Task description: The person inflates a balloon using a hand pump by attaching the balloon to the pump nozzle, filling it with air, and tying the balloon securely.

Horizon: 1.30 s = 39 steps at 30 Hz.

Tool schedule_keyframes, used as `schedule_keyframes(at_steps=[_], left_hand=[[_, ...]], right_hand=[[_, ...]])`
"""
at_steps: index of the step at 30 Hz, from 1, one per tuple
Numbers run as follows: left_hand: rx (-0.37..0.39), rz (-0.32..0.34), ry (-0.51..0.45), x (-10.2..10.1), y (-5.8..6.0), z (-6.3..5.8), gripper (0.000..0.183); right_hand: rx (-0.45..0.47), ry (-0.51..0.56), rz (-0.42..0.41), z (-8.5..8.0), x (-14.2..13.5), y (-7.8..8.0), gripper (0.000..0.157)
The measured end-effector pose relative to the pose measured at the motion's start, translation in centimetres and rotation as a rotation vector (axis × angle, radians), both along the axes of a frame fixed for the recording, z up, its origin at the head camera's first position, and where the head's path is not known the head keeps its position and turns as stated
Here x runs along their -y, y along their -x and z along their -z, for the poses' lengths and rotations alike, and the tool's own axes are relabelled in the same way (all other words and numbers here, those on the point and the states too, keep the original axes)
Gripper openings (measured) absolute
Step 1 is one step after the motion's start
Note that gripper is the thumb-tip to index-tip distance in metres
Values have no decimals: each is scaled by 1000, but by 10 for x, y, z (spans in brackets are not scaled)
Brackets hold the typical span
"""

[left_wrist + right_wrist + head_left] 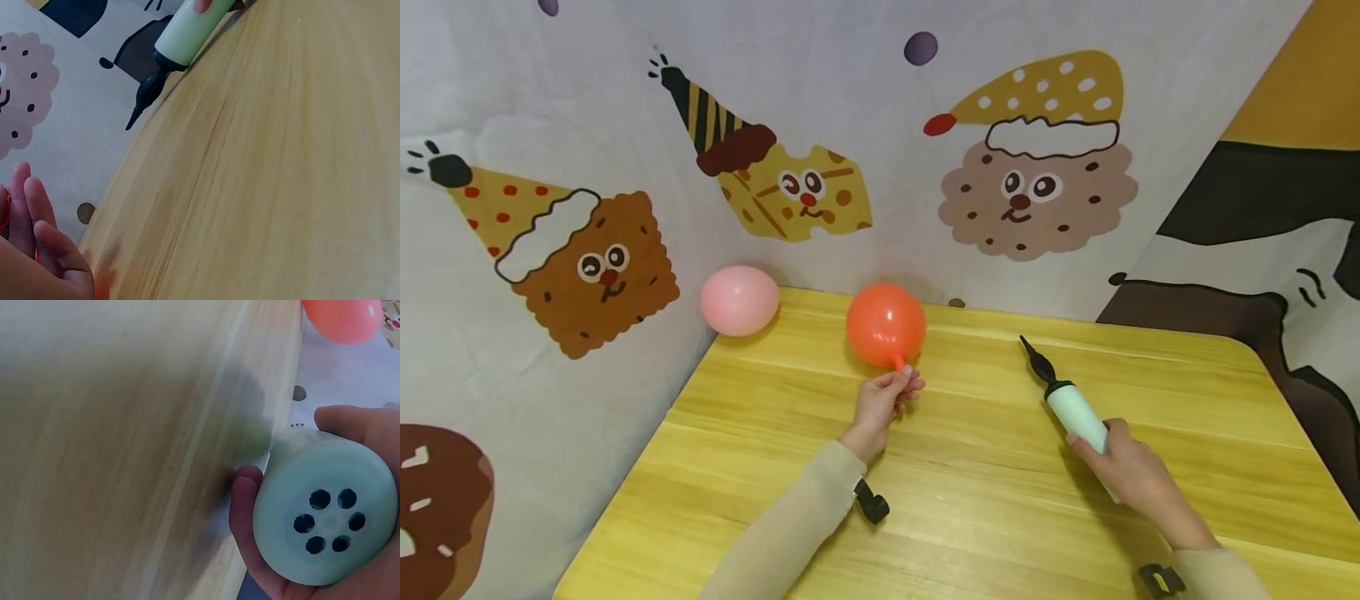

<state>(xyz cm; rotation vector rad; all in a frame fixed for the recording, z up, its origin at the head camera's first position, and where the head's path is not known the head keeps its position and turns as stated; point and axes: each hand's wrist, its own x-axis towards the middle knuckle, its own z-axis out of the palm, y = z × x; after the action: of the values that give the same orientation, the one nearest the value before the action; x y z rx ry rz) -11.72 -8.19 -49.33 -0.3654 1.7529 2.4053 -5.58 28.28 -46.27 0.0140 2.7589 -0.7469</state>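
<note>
An inflated orange-red balloon (886,323) is at the middle of the table's far side, its neck toward me. My left hand (883,404) pinches that neck between thumb and fingers. In the left wrist view only the fingers of the left hand (47,250) and slivers of orange show. To the right, my right hand (1131,471) grips a pale green balloon hand pump (1078,414) round its body. The pump's black nozzle (1037,358) points away and leftward, apart from the balloon. The right wrist view shows the pump's end (331,522) with several holes, the right hand (375,437) wrapped round it.
An inflated pink balloon (740,301) sits at the table's far left corner, by the cloth. The wooden table (970,533) is bounded at the back and left by a printed cloth (880,75) with cartoon snacks. A black strap mount (871,502) is at the left wrist.
</note>
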Motion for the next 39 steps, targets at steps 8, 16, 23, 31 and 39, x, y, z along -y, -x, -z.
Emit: schedule_keyframes(at_steps=[8, 16, 23, 31, 39], left_hand=[[-1, 15, 19, 0, -3, 0, 30], [9, 30, 25, -3, -5, 2, 35], [-9, 50, 48, -4, -7, 0, 34], [-132, 87, 68, -12, -9, -2, 26], [-274, 158, 250, -27, -16, -5, 21]], right_hand=[[-86, -26, 35, 7, -4, 0, 86], [-96, -148, 59, 5, -8, 0, 90], [-295, -218, 34, 0, 5, -6, 87], [-518, -5, -103, -29, 72, -3, 49], [-303, 295, -134, -29, 112, 10, 45]])
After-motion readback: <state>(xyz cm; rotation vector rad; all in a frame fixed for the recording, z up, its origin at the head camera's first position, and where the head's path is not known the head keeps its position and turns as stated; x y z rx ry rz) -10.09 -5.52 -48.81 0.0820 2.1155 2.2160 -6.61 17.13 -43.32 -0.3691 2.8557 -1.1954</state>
